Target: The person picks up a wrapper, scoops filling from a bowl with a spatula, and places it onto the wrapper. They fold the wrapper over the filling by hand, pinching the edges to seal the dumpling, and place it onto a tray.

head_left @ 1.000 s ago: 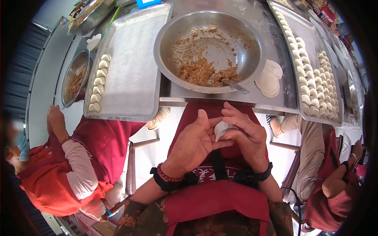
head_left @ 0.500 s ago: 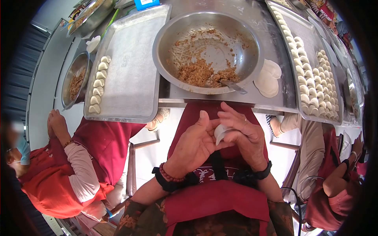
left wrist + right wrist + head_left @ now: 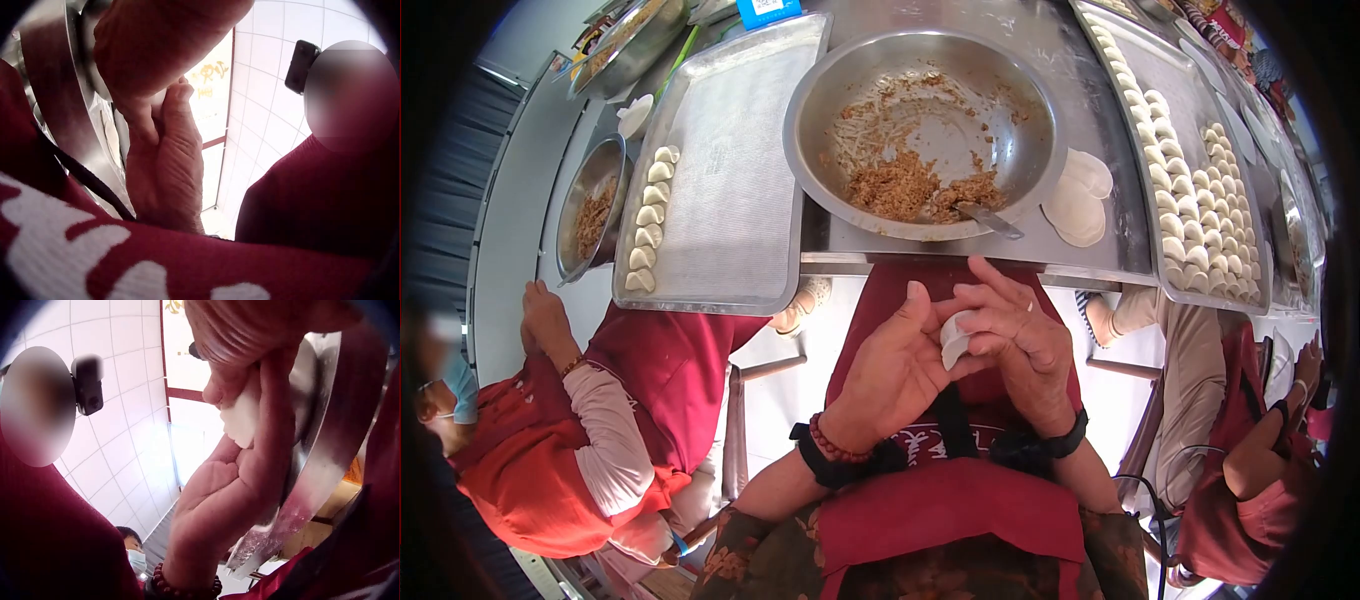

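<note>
Over the lap, between both hands, is a white dumpling (image 3: pixel 955 342) with a folded edge, also visible as a pale piece of dough (image 3: pixel 242 424) in the right wrist view. The right hand (image 3: pixel 1037 355) pinches its edge between thumb and fingers, with the other fingers raised. From the other side, the left hand (image 3: pixel 890 368) supports it on extended fingers, palm turned up and thumb standing away. In the left wrist view, the right hand's thumb (image 3: pixel 178 119) shows while the dumpling is mostly hidden behind the left hand.
A steel bowl (image 3: pixel 795 150) of minced filling with a spoon (image 3: pixel 992 220) stands ahead. Flat wrappers (image 3: pixel 1075 215) lie to its right. The left tray (image 3: pixel 730 170) has one row of dumplings; the right tray (image 3: pixel 1190 100) has many. People sit on both sides.
The dumpling has turned a little between the hands and shows more of its pale side. The right fingers have shifted along its edge; the left hand stays nearly in place.
</note>
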Demonstrator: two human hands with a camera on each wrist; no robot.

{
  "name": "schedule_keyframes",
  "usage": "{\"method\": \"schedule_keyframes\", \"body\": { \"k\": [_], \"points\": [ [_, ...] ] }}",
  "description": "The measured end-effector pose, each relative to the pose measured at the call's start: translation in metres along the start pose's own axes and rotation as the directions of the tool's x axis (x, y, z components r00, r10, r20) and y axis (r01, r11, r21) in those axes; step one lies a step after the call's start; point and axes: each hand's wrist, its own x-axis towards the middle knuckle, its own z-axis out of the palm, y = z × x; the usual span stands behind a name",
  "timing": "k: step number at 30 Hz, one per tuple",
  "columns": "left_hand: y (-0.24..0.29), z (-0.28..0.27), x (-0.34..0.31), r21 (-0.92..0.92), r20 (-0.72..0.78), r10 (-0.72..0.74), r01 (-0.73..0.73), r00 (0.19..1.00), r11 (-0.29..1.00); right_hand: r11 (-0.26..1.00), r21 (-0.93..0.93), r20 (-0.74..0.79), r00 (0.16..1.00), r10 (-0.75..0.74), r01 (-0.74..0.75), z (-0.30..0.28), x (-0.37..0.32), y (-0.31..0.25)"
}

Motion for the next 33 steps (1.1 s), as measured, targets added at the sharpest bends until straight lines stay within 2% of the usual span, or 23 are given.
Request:
{"method": "schedule_keyframes", "body": {
  "k": [3, 9, 12, 15, 16, 19, 21, 25, 30, 33],
  "points": [
    [0.003, 0.0, 0.0, -0.011, -0.002, 0.013, -0.013, 1.0, 1.0, 0.999, -0.008, -0.133, 0.99, 0.04, -0.041, 0.006, 0.004, -0.011],
    [0.002, 0.004, 0.0, -0.055, 0.031, 0.013, -0.011, 0.999, 0.998, 0.997, -0.043, -0.077, 0.995, -0.069, 0.066, 0.001, -0.001, 0.002],
    [0.0, 0.001, 0.002, -0.081, 0.063, 0.01, -0.005, 0.998, 0.997, 0.995, -0.075, -0.063, 0.995, -0.071, 0.066, 0.0, -0.004, 0.004],
    [0.002, -0.001, 0.002, -0.037, 0.045, 0.024, -0.023, 0.999, 0.999, 0.999, -0.036, -0.147, 0.989, 0.032, -0.038, 0.002, 0.0, -0.007],
    [0.002, -0.002, 0.002, -0.008, 0.031, 0.031, -0.031, 0.999, 0.999, 0.998, -0.041, -0.151, 0.988, 0.034, -0.04, 0.002, 0.0, -0.007],
    [0.002, -0.006, 0.001, -0.096, 0.077, 0.078, -0.07, 0.994, 0.993, 0.997, -0.072, -0.159, 0.987, 0.018, -0.029, -0.001, -0.004, -0.004],
    [0.002, -0.001, 0.001, -0.071, 0.021, 0.1, -0.098, 0.995, 0.993, 0.993, -0.118, -0.158, 0.987, -0.017, -0.002, -0.001, -0.007, 0.002],
    [0.0, -0.004, 0.002, -0.068, 0.026, 0.138, -0.136, 0.99, 0.988, 0.998, -0.07, -0.146, 0.989, -0.016, 0.005, -0.001, -0.01, 0.009],
    [0.004, 0.001, 0.0, 0.094, 0.006, 0.156, -0.156, 0.988, 0.983, 0.987, 0.032, -0.161, 0.974, 0.161, -0.157, 0.0, -0.003, -0.005],
    [0.003, 0.0, 0.001, 0.182, -0.047, 0.105, -0.095, 0.993, 0.979, 0.994, 0.049, -0.082, 0.992, 0.097, -0.093, 0.002, -0.004, -0.001]
  ]
}}
